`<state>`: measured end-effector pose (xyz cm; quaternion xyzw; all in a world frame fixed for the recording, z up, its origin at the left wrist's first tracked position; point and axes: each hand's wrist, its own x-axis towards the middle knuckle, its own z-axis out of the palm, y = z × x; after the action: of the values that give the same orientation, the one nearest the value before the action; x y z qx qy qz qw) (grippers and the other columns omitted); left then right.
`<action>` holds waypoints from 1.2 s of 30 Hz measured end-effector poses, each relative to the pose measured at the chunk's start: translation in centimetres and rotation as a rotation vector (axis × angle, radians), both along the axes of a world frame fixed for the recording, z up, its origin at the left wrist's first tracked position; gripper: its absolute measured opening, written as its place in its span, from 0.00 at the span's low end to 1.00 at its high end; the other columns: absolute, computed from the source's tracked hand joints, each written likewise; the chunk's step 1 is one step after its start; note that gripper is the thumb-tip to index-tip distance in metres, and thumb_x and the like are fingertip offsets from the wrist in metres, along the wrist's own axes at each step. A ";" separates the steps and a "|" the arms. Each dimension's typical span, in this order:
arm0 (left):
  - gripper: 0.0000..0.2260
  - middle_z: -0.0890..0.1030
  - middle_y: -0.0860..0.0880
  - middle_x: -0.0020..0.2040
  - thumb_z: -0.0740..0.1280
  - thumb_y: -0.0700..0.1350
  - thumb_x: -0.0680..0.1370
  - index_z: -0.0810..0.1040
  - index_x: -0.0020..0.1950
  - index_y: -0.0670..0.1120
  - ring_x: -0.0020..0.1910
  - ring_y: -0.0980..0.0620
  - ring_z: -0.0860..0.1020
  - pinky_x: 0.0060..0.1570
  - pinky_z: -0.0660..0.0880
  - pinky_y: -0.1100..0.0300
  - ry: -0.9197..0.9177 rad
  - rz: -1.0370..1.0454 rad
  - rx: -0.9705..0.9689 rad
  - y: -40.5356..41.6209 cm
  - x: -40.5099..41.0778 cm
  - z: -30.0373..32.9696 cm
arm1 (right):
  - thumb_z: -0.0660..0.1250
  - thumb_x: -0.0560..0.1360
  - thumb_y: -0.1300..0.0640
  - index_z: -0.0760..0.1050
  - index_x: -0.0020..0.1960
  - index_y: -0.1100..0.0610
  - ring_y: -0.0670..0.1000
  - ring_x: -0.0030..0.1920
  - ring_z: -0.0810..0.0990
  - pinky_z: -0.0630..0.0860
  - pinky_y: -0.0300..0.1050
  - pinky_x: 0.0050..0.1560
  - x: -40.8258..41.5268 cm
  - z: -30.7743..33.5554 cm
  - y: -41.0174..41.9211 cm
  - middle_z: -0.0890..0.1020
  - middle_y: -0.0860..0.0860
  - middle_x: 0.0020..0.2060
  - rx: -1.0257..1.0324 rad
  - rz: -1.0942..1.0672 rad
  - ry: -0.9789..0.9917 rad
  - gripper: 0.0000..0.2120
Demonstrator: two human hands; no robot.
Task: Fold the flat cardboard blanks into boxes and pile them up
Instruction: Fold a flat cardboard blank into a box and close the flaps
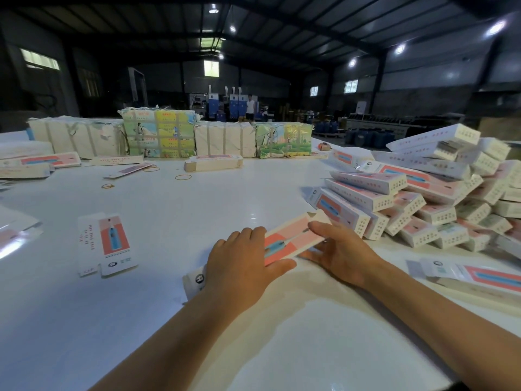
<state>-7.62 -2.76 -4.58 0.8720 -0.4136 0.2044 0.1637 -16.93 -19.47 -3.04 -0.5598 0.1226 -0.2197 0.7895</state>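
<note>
Head view: a pink-and-blue blank lies on the white table, long axis running from near-left to far-right toward the pile of folded boxes. Left hand presses it, fingers flat; right hand touches its edge, fingers straight. Many boxes done; flat blanks remain.
</note>
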 end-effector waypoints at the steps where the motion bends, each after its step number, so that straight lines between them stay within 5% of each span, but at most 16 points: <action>1: 0.33 0.74 0.55 0.58 0.51 0.74 0.69 0.65 0.64 0.54 0.55 0.53 0.73 0.48 0.65 0.60 0.003 -0.013 0.002 0.0 -0.1 -0.1 | 0.67 0.69 0.63 0.76 0.55 0.62 0.55 0.44 0.84 0.81 0.48 0.41 0.1 0.0 0.1 0.84 0.56 0.41 0.022 0.030 -0.015 0.14; 3: 0.32 0.74 0.55 0.59 0.51 0.73 0.70 0.64 0.65 0.53 0.56 0.53 0.72 0.50 0.66 0.60 -0.005 -0.026 0.006 0.0 -0.3 -0.2 | 0.64 0.74 0.65 0.76 0.49 0.63 0.54 0.40 0.84 0.80 0.45 0.40 0.2 -0.4 0.2 0.84 0.55 0.36 -0.140 -0.049 -0.053 0.05; 7: 0.31 0.73 0.54 0.58 0.53 0.71 0.72 0.64 0.65 0.52 0.55 0.53 0.72 0.48 0.65 0.61 -0.040 -0.003 -0.006 -0.3 -0.6 -0.1 | 0.56 0.81 0.55 0.71 0.43 0.51 0.45 0.34 0.80 0.76 0.36 0.32 -0.4 -1.3 1.2 0.80 0.46 0.32 -0.898 -0.318 -0.050 0.09; 12: 0.28 0.74 0.53 0.54 0.54 0.71 0.72 0.65 0.60 0.51 0.44 0.56 0.66 0.44 0.61 0.62 -0.128 0.064 0.038 -0.3 -0.9 0.0 | 0.50 0.82 0.51 0.62 0.42 0.48 0.49 0.36 0.75 0.77 0.51 0.37 -0.6 -1.3 1.8 0.75 0.47 0.34 -1.375 -0.366 0.141 0.10; 15: 0.28 0.73 0.53 0.54 0.54 0.71 0.72 0.64 0.61 0.51 0.45 0.56 0.66 0.44 0.61 0.62 -0.124 0.067 0.043 -0.3 -1.0 0.0 | 0.52 0.81 0.50 0.66 0.42 0.48 0.49 0.37 0.77 0.77 0.48 0.36 -0.8 -1.3 2.0 0.77 0.48 0.35 -1.269 -0.332 0.112 0.10; 18: 0.29 0.73 0.54 0.55 0.52 0.72 0.71 0.64 0.62 0.52 0.45 0.56 0.67 0.44 0.61 0.61 -0.108 0.072 0.027 -0.1 -0.9 0.1 | 0.56 0.80 0.48 0.76 0.46 0.53 0.51 0.41 0.81 0.80 0.42 0.36 -0.5 -0.9 2.4 0.82 0.49 0.38 -0.821 -0.243 0.011 0.14; 20: 0.31 0.74 0.54 0.55 0.51 0.73 0.70 0.64 0.62 0.52 0.48 0.55 0.70 0.44 0.61 0.62 -0.097 0.077 0.007 0.0 -0.8 0.2 | 0.61 0.79 0.48 0.79 0.46 0.56 0.55 0.44 0.82 0.82 0.47 0.43 -0.2 -0.4 2.1 0.84 0.54 0.40 -0.640 -0.176 -0.017 0.13; 25: 0.29 0.74 0.54 0.54 0.52 0.72 0.72 0.64 0.61 0.52 0.51 0.54 0.73 0.44 0.61 0.62 -0.129 0.051 -0.011 0.1 -0.8 0.1 | 0.56 0.80 0.63 0.83 0.43 0.57 0.58 0.43 0.82 0.80 0.49 0.42 0.1 -0.2 1.0 0.85 0.58 0.41 -0.325 -0.153 -0.030 0.18; 31: 0.30 0.73 0.54 0.54 0.51 0.72 0.71 0.64 0.61 0.52 0.46 0.56 0.67 0.45 0.62 0.62 -0.140 0.045 0.020 0.2 -0.7 0.1 | 0.54 0.81 0.64 0.85 0.41 0.46 0.54 0.44 0.84 0.82 0.49 0.44 -0.2 -0.7 0.8 0.86 0.52 0.41 -0.485 -0.186 -0.030 0.24; 36: 0.30 0.73 0.53 0.54 0.52 0.71 0.71 0.63 0.61 0.51 0.48 0.56 0.70 0.45 0.63 0.63 -0.198 0.043 0.057 0.1 -1.0 0.3 | 0.50 0.81 0.66 0.80 0.30 0.39 0.40 0.38 0.82 0.76 0.32 0.34 -0.4 -0.6 1.2 0.82 0.39 0.31 -0.687 -0.234 -0.043 0.33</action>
<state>-8.64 -2.67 -4.27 0.8606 -0.4146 0.2809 0.0927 -17.36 -18.25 -3.69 -0.7700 0.0880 -0.3486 0.5271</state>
